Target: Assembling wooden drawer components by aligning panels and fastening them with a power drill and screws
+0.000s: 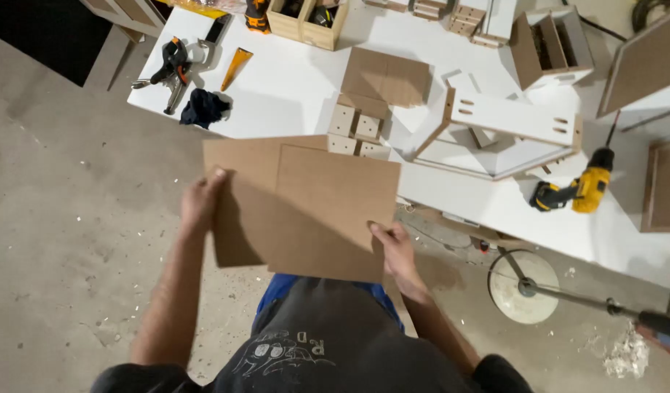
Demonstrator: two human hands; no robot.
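your left hand point(201, 200) and right hand point(395, 247) pinch two stacked brown boards point(306, 211) by their edges; neither is yet set on the white workbench point(298, 87).

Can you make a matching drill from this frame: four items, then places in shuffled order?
Items:
1. brown boards
2. yellow drill
3. dark cloth
4. clamp

Places:
A. right side of the white table
B. far left corner of the table
C. held between left hand and right hand
D. on the table just nearer than the clamp

Pairs: 1-C, 2-A, 3-D, 4-B
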